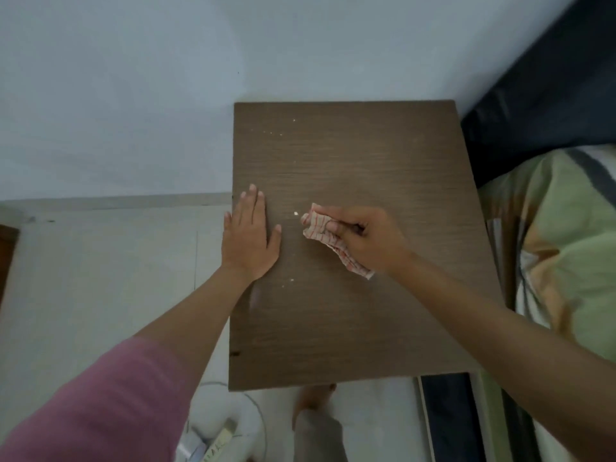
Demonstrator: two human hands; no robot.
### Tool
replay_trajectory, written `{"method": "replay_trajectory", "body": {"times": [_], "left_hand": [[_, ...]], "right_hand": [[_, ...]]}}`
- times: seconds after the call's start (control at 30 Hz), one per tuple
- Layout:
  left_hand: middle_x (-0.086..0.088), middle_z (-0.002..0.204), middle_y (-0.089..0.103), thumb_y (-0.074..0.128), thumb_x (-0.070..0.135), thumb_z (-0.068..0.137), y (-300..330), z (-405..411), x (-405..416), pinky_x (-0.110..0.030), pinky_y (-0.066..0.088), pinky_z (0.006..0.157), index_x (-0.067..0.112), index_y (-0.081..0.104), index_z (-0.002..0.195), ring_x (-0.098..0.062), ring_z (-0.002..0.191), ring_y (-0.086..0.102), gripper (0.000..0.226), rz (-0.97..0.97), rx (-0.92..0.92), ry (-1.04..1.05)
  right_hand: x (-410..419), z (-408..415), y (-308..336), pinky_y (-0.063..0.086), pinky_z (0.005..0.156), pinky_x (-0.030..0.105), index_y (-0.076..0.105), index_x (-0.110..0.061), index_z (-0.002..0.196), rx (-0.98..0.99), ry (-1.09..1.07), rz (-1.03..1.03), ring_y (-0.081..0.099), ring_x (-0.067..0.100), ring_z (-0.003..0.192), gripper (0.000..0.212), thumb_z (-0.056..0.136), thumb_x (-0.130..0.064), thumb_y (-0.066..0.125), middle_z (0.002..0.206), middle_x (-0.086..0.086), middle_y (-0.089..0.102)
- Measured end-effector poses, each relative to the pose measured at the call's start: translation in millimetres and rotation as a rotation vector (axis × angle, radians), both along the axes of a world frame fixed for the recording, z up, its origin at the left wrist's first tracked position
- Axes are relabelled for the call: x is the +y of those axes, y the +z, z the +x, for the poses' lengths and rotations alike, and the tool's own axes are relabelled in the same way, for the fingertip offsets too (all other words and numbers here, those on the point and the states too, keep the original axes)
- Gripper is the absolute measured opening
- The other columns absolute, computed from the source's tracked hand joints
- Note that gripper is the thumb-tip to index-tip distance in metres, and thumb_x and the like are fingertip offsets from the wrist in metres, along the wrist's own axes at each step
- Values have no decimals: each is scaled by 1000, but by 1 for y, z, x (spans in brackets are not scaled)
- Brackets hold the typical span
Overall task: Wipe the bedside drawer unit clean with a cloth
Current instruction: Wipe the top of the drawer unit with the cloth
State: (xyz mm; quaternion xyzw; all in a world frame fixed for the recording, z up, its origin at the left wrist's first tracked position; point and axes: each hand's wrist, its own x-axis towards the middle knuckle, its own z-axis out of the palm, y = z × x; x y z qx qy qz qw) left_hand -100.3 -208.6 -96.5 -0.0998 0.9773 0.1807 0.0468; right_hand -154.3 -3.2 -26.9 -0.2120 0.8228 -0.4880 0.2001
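Note:
The bedside drawer unit's brown wood-grain top fills the middle of the view, seen from above. Small white specks dot it near the far left corner, at the centre and nearer the front. My right hand grips a crumpled white cloth with red stripes and holds it against the top near the middle. My left hand lies flat, fingers straight, on the top beside its left edge. Only the top surface shows; the drawers are hidden.
A pale wall stands behind the unit. A bed with a dark headboard and green bedding sits close on the right. Light floor tiles lie to the left. A white round object and my foot are below the front edge.

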Motion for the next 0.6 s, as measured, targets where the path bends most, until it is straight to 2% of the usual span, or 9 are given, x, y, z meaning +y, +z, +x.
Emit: {"method": "replay_trajectory", "body": {"times": [0.03, 0.13, 0.3, 0.47, 0.6], "left_hand": [[-8, 156, 10, 32, 39, 92, -2, -4, 1, -50, 13, 113, 8, 14, 146, -23, 143, 9, 64, -34, -7, -7], [-7, 156, 9, 28, 41, 91, -7, -9, 1, -44, 9, 114, 9, 14, 146, -20, 143, 8, 65, -97, -10, -18], [-6, 156, 9, 31, 42, 91, -8, -12, 0, -41, 5, 114, 10, 13, 146, -19, 143, 5, 67, -76, -46, -8], [-7, 156, 12, 32, 41, 91, -7, -14, -1, -43, 12, 114, 9, 16, 146, -19, 143, 5, 66, -38, -84, -9], [-6, 156, 7, 30, 42, 91, -10, -15, -3, -42, 10, 115, 10, 13, 147, -19, 144, 1, 67, -32, -123, -16]], "right_hand": [[-4, -12, 0, 44, 97, 16, 63, -12, 119, 18, 1, 3, 55, -2, 111, 32, 90, -2, 57, 120, -2, 63], [-21, -52, -5, 46, 98, 23, 63, -12, 119, 117, -3, -49, 57, 5, 114, 31, 89, -6, 58, 120, 0, 63], [-54, -126, -23, 52, 91, 31, 63, -12, 120, 321, 45, -49, 62, 12, 109, 32, 88, -9, 57, 117, 4, 65], [-89, -195, -52, 44, 102, 38, 60, -14, 124, 502, 229, 59, 52, 19, 123, 42, 86, 2, 55, 128, 8, 59], [-102, -227, -78, 40, 106, 41, 56, -11, 128, 606, 422, 168, 48, 23, 127, 41, 88, -2, 54, 135, 12, 52]]}}
